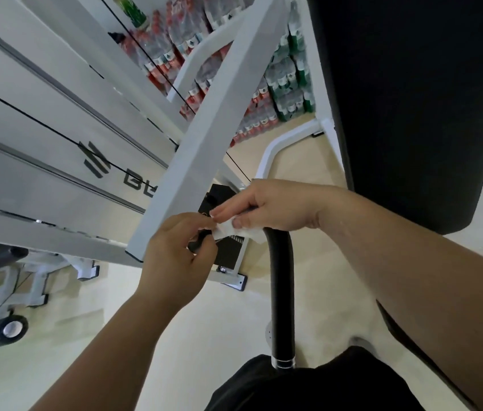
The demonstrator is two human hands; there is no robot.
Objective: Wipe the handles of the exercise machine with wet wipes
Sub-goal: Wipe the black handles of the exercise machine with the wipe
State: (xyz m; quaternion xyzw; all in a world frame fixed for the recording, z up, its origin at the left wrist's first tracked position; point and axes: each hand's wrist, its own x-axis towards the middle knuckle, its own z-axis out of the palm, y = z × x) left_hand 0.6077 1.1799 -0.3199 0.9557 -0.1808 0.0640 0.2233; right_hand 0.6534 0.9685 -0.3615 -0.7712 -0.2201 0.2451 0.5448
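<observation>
Dark clothing [308,384] at the bottom edge lies closest to the head camera, and out of it rises the black padded handle [282,295] of the exercise machine. Its long axis runs nearly straight up the picture, from a chrome collar low down to a curved top end that disappears under the right hand [267,207].

That right hand is clenched around a white wet wipe [231,231], thumb on the wipe's near face and the other fingers over the top, and it sits right at the handle's upper end, touching or almost touching it; which one, I cannot tell. The left hand [175,253] pinches the wipe's left corner between thumb and fingertips, so both hands are grasping the same sheet, which is stretched between them. It seems they are spreading or folding it before wiping.

So the relation that matters: the handle lies directly below the right hand, toward the wearer, while the left hand is off to the handle's left, apart from it. The right hand is clearly the nearer one. A wipe stroke would likely wrap the sheet around the top and draw down along that axis toward the collar.

Behind them a white frame beam [204,129] slants across, with a large black pad [412,99] on the right.
</observation>
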